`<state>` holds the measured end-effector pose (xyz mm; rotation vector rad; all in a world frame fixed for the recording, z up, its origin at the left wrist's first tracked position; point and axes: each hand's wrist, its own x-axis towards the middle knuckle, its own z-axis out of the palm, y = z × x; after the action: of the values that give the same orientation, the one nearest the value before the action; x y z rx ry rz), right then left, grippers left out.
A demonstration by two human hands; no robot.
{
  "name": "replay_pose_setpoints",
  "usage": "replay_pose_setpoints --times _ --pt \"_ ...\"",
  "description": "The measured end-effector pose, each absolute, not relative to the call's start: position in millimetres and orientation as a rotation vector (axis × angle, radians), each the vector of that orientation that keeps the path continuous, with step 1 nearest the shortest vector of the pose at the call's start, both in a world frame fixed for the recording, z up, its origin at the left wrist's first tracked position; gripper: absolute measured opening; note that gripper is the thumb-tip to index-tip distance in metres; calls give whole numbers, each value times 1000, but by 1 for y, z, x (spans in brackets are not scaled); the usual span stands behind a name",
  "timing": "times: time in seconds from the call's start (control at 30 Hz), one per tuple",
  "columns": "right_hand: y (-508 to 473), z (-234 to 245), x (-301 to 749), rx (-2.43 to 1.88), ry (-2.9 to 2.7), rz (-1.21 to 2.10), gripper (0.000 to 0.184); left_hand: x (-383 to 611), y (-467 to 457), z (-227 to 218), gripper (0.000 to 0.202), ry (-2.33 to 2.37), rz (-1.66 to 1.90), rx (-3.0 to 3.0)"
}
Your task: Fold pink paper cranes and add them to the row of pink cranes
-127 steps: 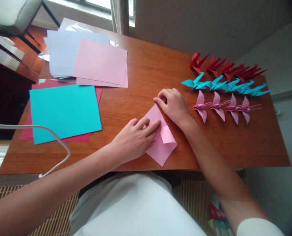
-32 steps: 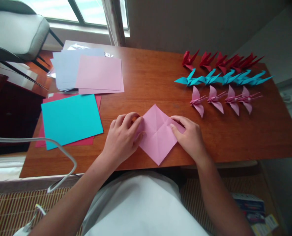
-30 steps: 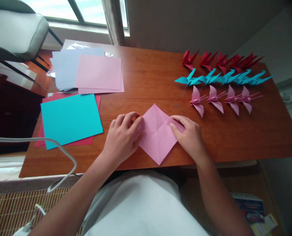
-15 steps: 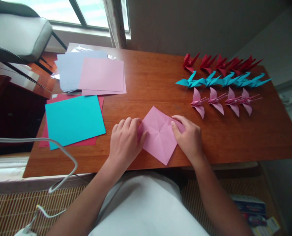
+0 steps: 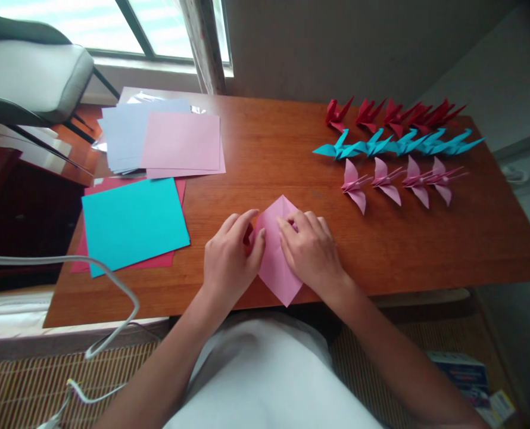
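A creased pink origami paper sheet (image 5: 271, 256) lies near the table's front edge, one point towards me. My right hand (image 5: 312, 250) has its thumb and fingers closed on the sheet's right part, which is folded in towards the middle and mostly hidden under the hand. At the sheet's left edge, my left hand (image 5: 229, 256) holds the paper with curled fingers, its thumb along the edge. The left corner is partly hidden by that hand.
Rows of folded red cranes (image 5: 394, 116), blue cranes (image 5: 408, 143) and pink cranes (image 5: 385, 182) stand at the right. At the left lie blue paper (image 5: 135, 223) over red sheets, plus pink paper (image 5: 184, 143) over pale sheets. A white cable (image 5: 126, 292) arcs beside the table (image 5: 426, 250).
My right hand has moved left, bringing the right side of the pink sheet over towards its middle. My left hand stays at the left edge.
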<state>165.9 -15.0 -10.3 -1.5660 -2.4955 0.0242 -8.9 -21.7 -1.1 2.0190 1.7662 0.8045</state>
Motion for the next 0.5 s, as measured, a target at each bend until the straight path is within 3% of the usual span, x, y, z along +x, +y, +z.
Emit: replay_pose_setpoints --times 0.2,0.37,0.5 --pt "-20 -13 162 -1609 -2455 -11 35 -11 -22 3 34 1645 834 1713" --pt "-22 -17 163 -1607 -2395 51 35 -4 -25 3 35 1737 519 2064" --pt "-21 -17 164 -1619 -2366 127 36 1 -33 -2 47 1904 251 2369"
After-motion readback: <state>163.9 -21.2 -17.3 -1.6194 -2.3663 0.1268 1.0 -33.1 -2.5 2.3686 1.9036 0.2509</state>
